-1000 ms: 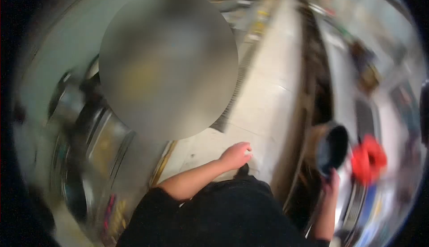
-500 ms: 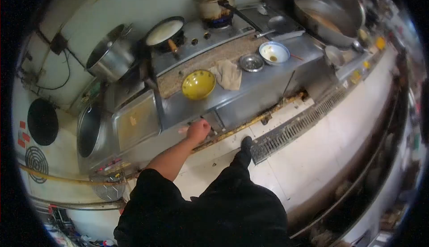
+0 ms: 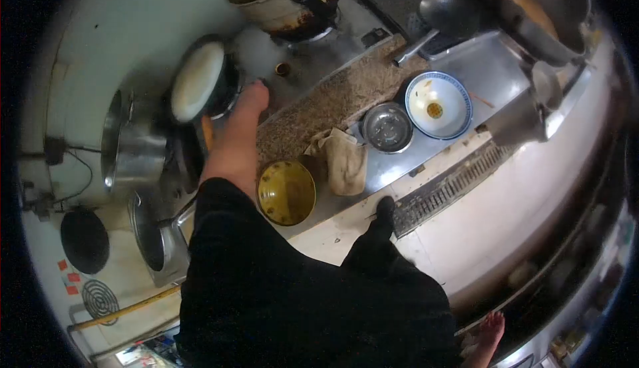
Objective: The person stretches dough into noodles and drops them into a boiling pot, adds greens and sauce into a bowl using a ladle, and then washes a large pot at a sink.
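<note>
My left hand (image 3: 254, 96) reaches over the counter to the stove's front, between a covered pan (image 3: 198, 83) with a wooden handle and a stained pot (image 3: 289, 8). Its fingertips are hidden, so what they touch cannot be made out. A stove knob (image 3: 283, 69) shows just beyond it. Below my forearm stands a yellow bowl (image 3: 286, 193), with a folded tan cloth (image 3: 345, 165) beside it. My right hand (image 3: 492, 328) is low at the right, away from the counter, its fingers apart and nothing visible in them.
A metal bowl (image 3: 387, 128) and a blue-rimmed white bowl (image 3: 439, 105) sit on the counter. A ladle (image 3: 439, 12) lies behind them, near a large wok (image 3: 532, 15). At the left are a tall steel pot (image 3: 141, 155) and another pan (image 3: 148, 231). A floor grate (image 3: 452, 188) runs alongside.
The view has turned from the aisle to the stove and moved closer. My left hand has gone from the counter's front edge to the stove. My right hand has come back into view without the dark container.
</note>
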Demonstrator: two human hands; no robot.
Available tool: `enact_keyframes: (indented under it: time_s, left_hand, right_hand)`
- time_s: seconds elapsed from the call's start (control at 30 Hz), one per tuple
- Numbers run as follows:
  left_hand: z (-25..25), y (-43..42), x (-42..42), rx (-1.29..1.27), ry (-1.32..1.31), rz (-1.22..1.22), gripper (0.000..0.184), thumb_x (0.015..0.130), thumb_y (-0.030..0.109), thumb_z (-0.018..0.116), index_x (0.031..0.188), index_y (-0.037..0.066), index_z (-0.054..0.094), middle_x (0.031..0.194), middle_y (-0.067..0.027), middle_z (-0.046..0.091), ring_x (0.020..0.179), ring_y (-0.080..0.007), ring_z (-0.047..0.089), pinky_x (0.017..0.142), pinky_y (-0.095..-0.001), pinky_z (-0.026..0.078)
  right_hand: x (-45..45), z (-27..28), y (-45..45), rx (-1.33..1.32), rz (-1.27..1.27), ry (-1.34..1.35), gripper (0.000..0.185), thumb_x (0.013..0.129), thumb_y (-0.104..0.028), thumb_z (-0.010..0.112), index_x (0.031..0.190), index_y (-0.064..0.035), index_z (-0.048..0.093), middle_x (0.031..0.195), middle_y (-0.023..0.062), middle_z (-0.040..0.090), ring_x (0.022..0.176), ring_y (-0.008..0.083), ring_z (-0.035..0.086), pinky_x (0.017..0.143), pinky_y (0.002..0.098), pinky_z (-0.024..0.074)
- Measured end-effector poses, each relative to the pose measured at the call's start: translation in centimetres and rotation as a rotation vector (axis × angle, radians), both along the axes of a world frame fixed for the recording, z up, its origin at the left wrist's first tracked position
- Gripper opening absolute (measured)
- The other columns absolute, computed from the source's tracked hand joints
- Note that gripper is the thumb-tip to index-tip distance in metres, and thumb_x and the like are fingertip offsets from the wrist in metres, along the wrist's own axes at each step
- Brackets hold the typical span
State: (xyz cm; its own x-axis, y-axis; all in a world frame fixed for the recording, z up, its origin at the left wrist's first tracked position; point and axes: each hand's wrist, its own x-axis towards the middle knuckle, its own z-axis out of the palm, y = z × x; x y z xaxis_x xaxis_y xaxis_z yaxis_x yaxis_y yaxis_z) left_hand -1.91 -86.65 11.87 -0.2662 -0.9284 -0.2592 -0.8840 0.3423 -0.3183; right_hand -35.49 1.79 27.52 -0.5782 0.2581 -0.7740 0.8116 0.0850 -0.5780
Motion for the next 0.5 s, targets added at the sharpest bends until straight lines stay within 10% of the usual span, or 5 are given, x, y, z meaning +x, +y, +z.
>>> enact_keyframes:
  time_s: [0.03, 0.13, 0.5]
  left_hand:
    - [0.2, -0.8, 0.1, 0.098, -0.118, -0.101, 0.037, 0.089, 0.018, 0.046, 0.12, -0.001, 0.046, 0.111, -0.027, 0.056, 0.106, -0.0369, 0.054, 0.09, -0.0446, 0.044]
    - [8.7, 2.7, -3.6, 0.267, -0.128, -0.015, 0.036, 0.091, 0.023, 0.046, 0.114, -0.003, 0.053, 0.117, -0.0244, 0.054, 0.109, -0.0365, 0.052, 0.091, -0.044, 0.043]
    - [7.7, 3.0, -3.5, 0.196, -0.018, 0.074, 0.045, 0.094, 0.036, 0.037, 0.104, -0.003, 0.057, 0.114, -0.0232, 0.054, 0.107, -0.0374, 0.052, 0.091, -0.0443, 0.041]
  right_hand:
    - [-2.7, -3.2, 2.6, -0.059, -0.13, -0.032, 0.027, 0.089, -0.035, 0.049, 0.106, -0.0159, 0.058, 0.107, -0.0013, 0.058, 0.092, 0.0179, 0.055, 0.075, 0.0324, 0.0454]
    - [-6.8, -10.6, 9.0, -0.125, -0.024, -0.067, 0.027, 0.089, -0.034, 0.049, 0.107, -0.015, 0.058, 0.105, -0.0004, 0.058, 0.092, 0.0182, 0.055, 0.077, 0.0319, 0.0452]
    - [-5.7, -14.7, -3.3, -0.291, 0.115, -0.171, 0.027, 0.089, -0.029, 0.049, 0.108, -0.0119, 0.057, 0.09, 0.0037, 0.059, 0.075, 0.0186, 0.054, 0.06, 0.0292, 0.0434]
